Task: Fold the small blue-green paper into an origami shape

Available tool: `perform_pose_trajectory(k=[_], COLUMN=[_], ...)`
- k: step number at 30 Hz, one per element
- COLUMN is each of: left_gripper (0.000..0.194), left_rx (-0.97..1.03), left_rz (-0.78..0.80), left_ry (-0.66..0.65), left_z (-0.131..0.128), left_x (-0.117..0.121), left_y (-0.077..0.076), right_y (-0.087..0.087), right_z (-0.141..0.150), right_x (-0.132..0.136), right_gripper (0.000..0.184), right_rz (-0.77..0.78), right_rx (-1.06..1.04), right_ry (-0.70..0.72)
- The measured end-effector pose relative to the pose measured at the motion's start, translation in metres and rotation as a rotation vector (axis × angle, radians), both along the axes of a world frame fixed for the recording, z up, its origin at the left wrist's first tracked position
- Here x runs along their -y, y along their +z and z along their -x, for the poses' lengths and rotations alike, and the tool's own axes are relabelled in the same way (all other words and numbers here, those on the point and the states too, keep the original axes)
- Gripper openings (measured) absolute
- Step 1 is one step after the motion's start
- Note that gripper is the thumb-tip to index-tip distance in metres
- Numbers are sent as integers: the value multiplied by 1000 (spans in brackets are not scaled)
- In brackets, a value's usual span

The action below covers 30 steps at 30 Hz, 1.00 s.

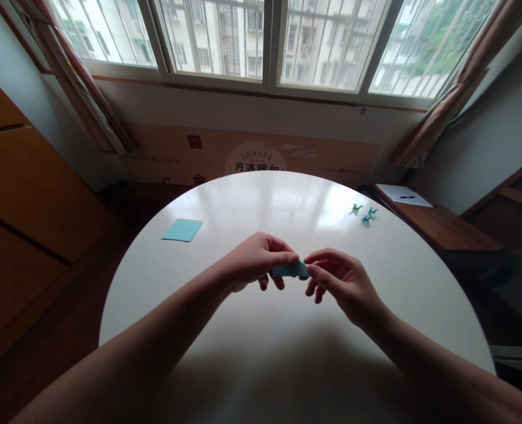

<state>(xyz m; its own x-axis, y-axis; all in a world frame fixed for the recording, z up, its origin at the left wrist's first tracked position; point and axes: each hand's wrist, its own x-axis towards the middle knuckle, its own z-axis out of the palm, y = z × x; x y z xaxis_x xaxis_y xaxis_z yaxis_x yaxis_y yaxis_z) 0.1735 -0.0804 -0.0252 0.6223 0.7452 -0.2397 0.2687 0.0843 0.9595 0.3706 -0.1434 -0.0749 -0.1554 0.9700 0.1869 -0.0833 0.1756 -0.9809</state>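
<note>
A small folded piece of teal paper is held just above the round white table, near its middle. My left hand pinches its left end between thumb and fingers. My right hand pinches its right end, the other fingers curled loosely. Both hands hover over the tabletop.
A flat sheet of teal paper lies at the table's left. Three small folded paper figures sit at the far right. A wooden side table with a white sheet and pen stands to the right. Windows and curtains lie beyond.
</note>
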Motion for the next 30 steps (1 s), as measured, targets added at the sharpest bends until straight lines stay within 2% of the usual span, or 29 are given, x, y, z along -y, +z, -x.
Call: perform_pose_trajectory(k=[7,21,30], left_gripper=[17,16,16], left_rx=[0,16,24], left_rz=[17,24,15], left_ry=[-5,-8,15], left_z=[-1,-1,-2], left_x=[0,1,2], left_y=[-2,-1,-2], right_y=[0,2,2], right_z=[-1,-1,-1], right_x=[0,1,0], right_gripper=[28,23,28], right_rz=[67,59,70], right_rx=[-2,-7,4], right_ry=[14,17,28])
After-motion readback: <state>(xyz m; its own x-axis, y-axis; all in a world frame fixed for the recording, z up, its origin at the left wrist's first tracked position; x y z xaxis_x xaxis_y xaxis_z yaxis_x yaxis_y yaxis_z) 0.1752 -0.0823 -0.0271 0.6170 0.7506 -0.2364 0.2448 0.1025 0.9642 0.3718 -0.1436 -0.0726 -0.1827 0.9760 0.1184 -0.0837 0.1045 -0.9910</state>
